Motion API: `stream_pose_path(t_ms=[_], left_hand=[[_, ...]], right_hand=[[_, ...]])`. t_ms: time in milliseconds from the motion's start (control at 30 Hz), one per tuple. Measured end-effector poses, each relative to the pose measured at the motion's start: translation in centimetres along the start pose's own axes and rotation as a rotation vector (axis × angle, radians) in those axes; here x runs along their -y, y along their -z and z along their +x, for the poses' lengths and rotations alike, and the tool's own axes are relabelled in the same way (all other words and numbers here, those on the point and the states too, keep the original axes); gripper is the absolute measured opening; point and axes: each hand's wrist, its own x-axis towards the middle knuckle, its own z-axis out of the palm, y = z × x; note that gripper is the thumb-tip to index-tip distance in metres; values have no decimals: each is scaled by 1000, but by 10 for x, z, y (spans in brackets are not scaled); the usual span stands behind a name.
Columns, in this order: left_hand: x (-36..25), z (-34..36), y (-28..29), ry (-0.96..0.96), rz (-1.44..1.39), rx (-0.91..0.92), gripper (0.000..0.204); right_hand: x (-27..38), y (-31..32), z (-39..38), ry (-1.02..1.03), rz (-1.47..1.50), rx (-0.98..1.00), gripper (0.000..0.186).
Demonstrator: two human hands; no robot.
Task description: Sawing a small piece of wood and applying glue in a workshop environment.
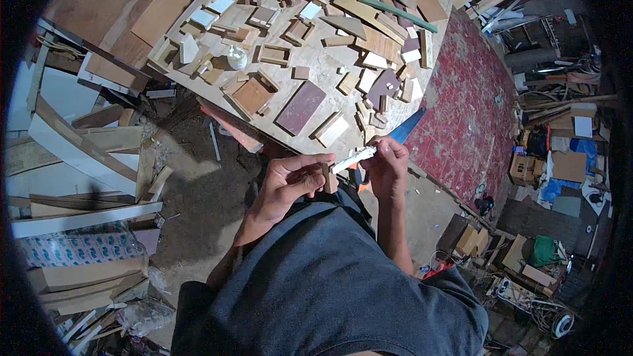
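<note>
The left hand [287, 183] pinches a small wooden block [329, 179]; the right hand [388, 163] grips the upper end of a white-smeared stick [353, 159]. It lies between both hands, long axis slanting up rightward from the block; whether it touches the block, I cannot tell

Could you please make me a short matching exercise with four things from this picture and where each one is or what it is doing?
Things:
1. Left hand
2. Green strip
3. Right hand
4. White container

Places and states:
A. Is at the lumpy end of a narrow white strip
B. Stands on the left part of the tabletop
C. Holds a small wooden block
D. Lies toward the far right of the tabletop, among wooden pieces

Right pairs: 1-C, 2-D, 3-A, 4-B.
</note>
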Motion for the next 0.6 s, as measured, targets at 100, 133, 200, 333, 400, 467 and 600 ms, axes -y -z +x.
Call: stream_pose_path(t_ms=[100, 133, 200, 333, 400, 467, 600], left_hand=[[-3, 0, 4, -27, 89, -12, 35], [-5, 0, 6, -42, 129, -12, 35], [-8, 1, 8, -26, 96, -9, 35], [-12, 1, 8, -15, 38, -45, 35], [-12, 3, 9, -16, 20, -37, 36], [-11, 3, 10, -16, 4, -28, 36], [-8, 6, 10, 21, 0, -25, 37]], right_hand=[[-1, -3, -1, 16, -66, -28, 19], [-1, -5, -1, 16, -66, -30, 19], [-2, -7, -2, 6, -100, -47, 17], [-3, -6, 0, -1, -89, -14, 16], [-4, -5, 0, 49, -94, 34, 16], [0, -7, 0, 51, -94, 17, 16], [9, -9, 1, 42, -10, -23, 16]])
